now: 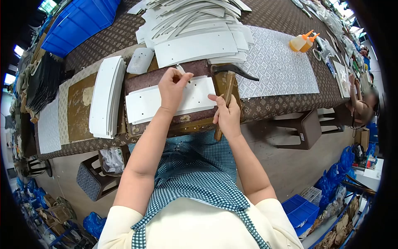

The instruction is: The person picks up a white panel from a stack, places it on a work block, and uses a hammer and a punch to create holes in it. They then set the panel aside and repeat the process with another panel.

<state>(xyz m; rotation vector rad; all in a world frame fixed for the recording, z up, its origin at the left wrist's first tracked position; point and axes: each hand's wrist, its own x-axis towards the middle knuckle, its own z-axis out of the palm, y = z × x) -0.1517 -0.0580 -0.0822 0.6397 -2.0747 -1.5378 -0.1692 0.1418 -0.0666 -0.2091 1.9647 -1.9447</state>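
Observation:
My left hand (171,89) pinches a short, pale punch-like rod (180,69) over a white curved strip (151,101) with small dark holes. Most of the rod is hidden by the fingers. Wrapped round the wooden handle of a hammer (229,85), my right hand (229,116) is at the right end of that strip, its index finger pointing towards it. The hammer's dark head lies just beyond, at the edge of the work board. Under the strip is a worn, reddish-brown pad (143,81).
White strips are stacked at left (105,97) and in a large pile (195,45) behind. A blue crate (81,25), glue bottles (299,42) and a patterned sheet (277,66) share the table. Stools (300,128) stand below; another person (360,101) sits far right.

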